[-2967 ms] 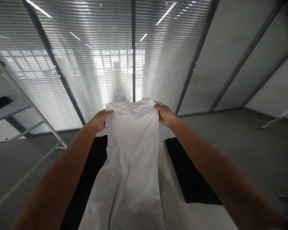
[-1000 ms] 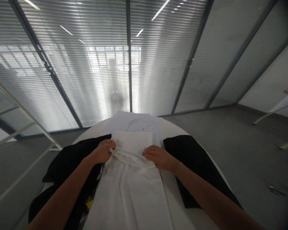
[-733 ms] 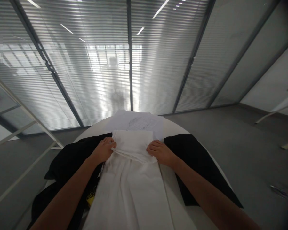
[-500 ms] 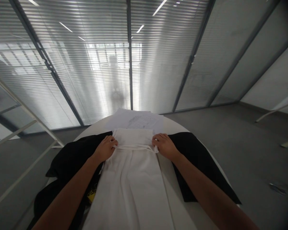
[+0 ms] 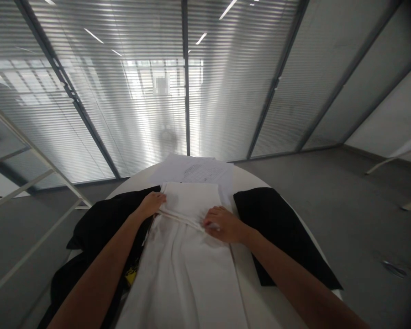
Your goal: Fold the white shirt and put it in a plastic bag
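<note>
At centre frame, a white garment lies lengthwise on a white round surface, running from the bottom edge of the frame up to a folded band just below the middle. Its far end is doubled back, forming a flat folded panel with a straight far edge and a slightly slanted near fold line.

Left hand: resting on the left end of the fold, fingers curled onto the cloth edge — a closed pinch cannot be confirmed. Right hand: pressed palm-down on the right end of the fold, lower in the frame than the left, fingers bent over the doubled cloth. The two hands are apart, with the folded panel between them.

Adjacent items:
- A black garment lies to the left of the white one, touching or tucked under its left edge, and hangs over the surface rim at lower left; a small yellow patch shows on it.
- A second black cloth lies to the right, separated from the white garment by a narrow strip of bare surface.
- Printed paper sheets lie just beyond the fold, at the far rim.

Clearance: grey floor is open on the right — a white frame stands at left, slatted glass partitions behind.
</note>
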The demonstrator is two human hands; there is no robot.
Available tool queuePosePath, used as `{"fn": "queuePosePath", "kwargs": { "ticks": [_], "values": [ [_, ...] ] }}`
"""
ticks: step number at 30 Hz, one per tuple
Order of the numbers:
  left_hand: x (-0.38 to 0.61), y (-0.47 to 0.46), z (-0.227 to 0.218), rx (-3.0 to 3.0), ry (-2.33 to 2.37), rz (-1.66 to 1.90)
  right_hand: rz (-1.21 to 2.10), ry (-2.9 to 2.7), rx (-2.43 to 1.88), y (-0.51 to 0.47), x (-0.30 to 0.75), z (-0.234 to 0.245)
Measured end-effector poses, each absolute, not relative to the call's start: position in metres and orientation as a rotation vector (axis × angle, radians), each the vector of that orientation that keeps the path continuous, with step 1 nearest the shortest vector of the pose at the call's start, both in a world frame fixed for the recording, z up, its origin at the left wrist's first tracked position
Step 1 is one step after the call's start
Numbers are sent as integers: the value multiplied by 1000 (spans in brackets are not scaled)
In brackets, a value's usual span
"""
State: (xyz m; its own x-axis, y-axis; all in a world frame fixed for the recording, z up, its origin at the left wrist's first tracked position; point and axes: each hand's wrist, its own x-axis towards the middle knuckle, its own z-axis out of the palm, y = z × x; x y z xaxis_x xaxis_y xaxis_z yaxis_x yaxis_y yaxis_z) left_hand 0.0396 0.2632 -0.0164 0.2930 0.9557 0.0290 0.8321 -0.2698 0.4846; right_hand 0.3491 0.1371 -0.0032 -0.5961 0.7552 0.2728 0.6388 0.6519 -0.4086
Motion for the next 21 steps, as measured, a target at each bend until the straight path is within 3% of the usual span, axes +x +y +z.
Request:
{"fn": "queuePosePath", "kwargs": {
  "ticks": [6, 15, 21],
  "values": [
    [61, 280, -30, 2025, 1985, 409, 427, -2528, -1140, 135, 345, -6],
    [65, 266, -19, 1994, 2086, 342, 501, -2395, -1137, 142, 353, -6],
    [60, 266, -11, 1798, 2065, 244, 370, -1763, -2089, 162, 368, -6]
  ]
}}
